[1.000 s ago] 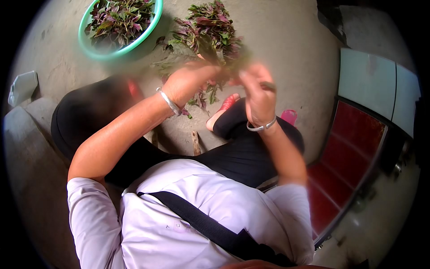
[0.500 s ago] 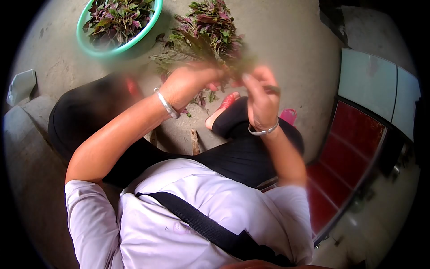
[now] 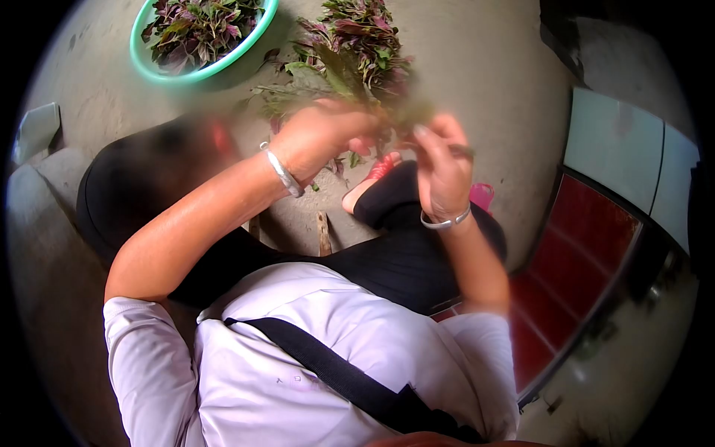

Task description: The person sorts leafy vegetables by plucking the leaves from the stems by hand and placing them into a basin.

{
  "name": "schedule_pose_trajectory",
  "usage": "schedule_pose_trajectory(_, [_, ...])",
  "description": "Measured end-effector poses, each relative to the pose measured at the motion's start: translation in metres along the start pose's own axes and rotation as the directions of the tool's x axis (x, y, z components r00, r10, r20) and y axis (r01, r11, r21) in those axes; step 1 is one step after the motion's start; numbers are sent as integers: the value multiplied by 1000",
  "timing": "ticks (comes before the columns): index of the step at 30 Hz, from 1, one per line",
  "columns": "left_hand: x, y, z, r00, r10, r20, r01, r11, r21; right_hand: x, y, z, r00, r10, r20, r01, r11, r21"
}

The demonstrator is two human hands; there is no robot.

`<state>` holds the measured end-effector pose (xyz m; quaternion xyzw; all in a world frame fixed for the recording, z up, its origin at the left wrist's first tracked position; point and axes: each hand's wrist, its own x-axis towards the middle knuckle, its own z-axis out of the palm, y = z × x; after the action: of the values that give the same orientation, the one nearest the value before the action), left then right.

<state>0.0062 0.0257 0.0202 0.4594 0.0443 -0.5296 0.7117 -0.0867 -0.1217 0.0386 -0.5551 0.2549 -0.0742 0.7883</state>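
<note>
Left grip: the left hand (image 3: 324,130) is curled closed around a loose bunch of leafy stalks (image 3: 337,73), with broad green leaves spreading from it up and to the side.
Right grip: the right hand (image 3: 445,167) is drawn into a pinch, thumb bent toward the fingers; a thin, dark stem piece (image 3: 462,150) juts out beyond them.
Between the hands: green foliage, too blurred to tell exactly where the fingertips meet it.
Held stalks: in the air, above the person's lower legs and the near edge of the leaf pile (image 3: 365,41).
Leaf pile: purple and green, heaped on the bare floor (image 3: 477,67) just ahead of the hands.
Basin: the pale green basin (image 3: 223,65) stands to the left of the pile, apart from it, with more leaves (image 3: 205,31) inside.
Wrists: a silver bangle on each.
Change since a second ago: the right hand sits slightly farther from the left, and the view has shifted a little, bringing the basin higher in it.
Unchanged: both hands keep their hold; the pile and the basin stay in place on the floor.
</note>
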Motion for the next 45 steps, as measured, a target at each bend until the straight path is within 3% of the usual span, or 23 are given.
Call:
schedule_pose_trajectory(9, [6, -8, -7, 1000, -13, -9, 14, 996, 85, 3, 5, -4, 999, 54, 5, -54, 997, -56])
schedule_pose_trajectory(12, [8, -11, -10, 1000, 14, 6, -15, 984, 179, 4, 7, -2, 999, -26, -29, 23, 995, -100])
schedule_pose_trajectory(14, [9, -12, -10, 1000, 28, 12, -30, 951, 308, 6, -1, 8, 941, -336, 45, 316, 822, -474])
schedule_pose_trajectory(16, [5, -9, -9, 997, 57, 42, -70, 891, 448, 9, -11, 9, 810, -487, 326, 558, 469, -685])
schedule_pose_trajectory(19, [0, -8, -6, 994, 101, 43, -107, 818, 565, 13, -13, 4, 715, -448, 536, 677, 255, -690])
schedule_pose_trajectory(20, [-1, -8, -6, 992, 117, 36, -116, 799, 590, 11, -7, 4, 770, -447, 454, 628, 413, -659])
schedule_pose_trajectory(23, [0, -13, -9, 989, 145, 41, -142, 805, 576, 5, -2, 5, 894, -368, 256, 441, 616, -653])
schedule_pose_trajectory(27, [1, -9, -8, 994, 97, 40, -104, 871, 481, 7, -1, 2, 911, -331, 247, 410, 645, -645])
schedule_pose_trajectory(30, [0, -7, -4, 998, 58, 22, -62, 908, 415, 4, -3, 3, 953, -236, 188, 302, 725, -619])
schedule_pose_trajectory(33, [-1, -3, -2, 1000, 26, 14, -30, 907, 421, 6, -6, 0, 990, -35, 133, 103, 835, -541])
schedule_pose_trajectory(35, [-1, -2, -3, 998, 49, 50, -67, 870, 489, 6, -11, 1, 990, 10, 138, 71, 824, -563])
schedule_pose_trajectory(45, [1, -6, -3, 1000, -2, -21, 9, 935, 354, 3, -10, 2, 975, 170, 141, -75, 854, -515])
